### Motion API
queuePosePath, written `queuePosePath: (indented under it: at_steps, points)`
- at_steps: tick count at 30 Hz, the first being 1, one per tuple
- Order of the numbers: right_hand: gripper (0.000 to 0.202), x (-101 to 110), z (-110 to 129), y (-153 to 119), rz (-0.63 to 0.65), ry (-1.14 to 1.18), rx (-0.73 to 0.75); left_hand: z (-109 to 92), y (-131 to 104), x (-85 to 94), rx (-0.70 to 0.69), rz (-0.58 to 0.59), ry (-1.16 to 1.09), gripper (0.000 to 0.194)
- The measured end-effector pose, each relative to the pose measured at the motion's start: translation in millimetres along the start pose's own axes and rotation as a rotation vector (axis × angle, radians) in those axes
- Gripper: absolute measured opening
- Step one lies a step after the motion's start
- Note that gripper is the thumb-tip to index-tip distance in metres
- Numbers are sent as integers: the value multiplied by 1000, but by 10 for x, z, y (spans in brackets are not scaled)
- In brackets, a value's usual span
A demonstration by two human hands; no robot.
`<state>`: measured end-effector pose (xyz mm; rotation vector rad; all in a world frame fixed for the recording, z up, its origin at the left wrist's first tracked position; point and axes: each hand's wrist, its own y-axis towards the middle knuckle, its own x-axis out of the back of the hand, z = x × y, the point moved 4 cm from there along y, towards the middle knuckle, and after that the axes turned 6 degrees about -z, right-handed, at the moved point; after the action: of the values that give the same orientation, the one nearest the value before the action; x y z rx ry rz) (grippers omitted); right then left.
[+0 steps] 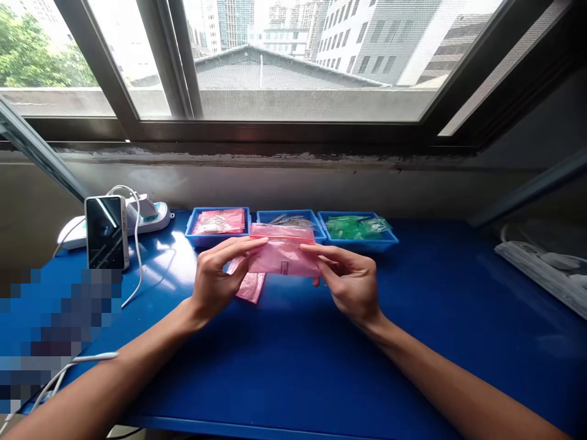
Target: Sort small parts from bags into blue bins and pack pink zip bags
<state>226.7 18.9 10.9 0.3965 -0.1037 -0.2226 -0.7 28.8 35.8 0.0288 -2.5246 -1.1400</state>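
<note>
A pink translucent zip bag (284, 253) is stretched between my two hands above the table, with its seal strip along the top and a small dark printed mark low on its front. My left hand (220, 269) pinches the bag's left edge between thumb and fingers. On the right edge, my right hand (351, 275) has a similar pinch. Below and behind the left fingers, another pink bag (251, 288) lies on the blue table, partly covered. Just beyond the held bag stands a blue tray with thin metal pieces (296, 221), its front hidden by the bag.
A blue tray of pink bags (217, 221) stands back left, and one with green plastic pieces (358, 227) back right. A phone (106, 232) leans near a white power strip (158, 217) with cables. Another power strip (545, 269) lies far right. A window spans the back.
</note>
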Motion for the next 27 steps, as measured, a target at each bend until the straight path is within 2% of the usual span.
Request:
queuePosePath:
  at_steps: [4, 8, 10, 12, 15, 18, 22, 27]
  points:
    - [18, 6, 4, -13, 0, -3, 22, -12, -5, 19, -38, -39, 41, 28]
    - [16, 2, 13, -15, 9, 14, 24, 10, -7, 24, 11, -40, 56, 29]
    - [14, -8, 14, -12, 24, 13, 0, 30, 2, 11, 99, -8, 50, 22]
    - [19, -22, 3, -10, 51, 14, -46, 67, 11, -13, 247, 40, 22, 16]
    - [29, -43, -39, -9, 110, -19, -128, 132, 17, -69, 480, 143, -80, 35]
    - [36, -52, -85, -7, 159, -53, -182, 192, 16, -117, 629, 245, -163, 43]
    - [43, -57, -129, -3, 185, -18, -250, 239, 4, -128, 716, 283, -213, 47]
    - [44, -65, -142, 6, 175, -5, -274, 214, 9, -118, 704, 282, -199, 47]
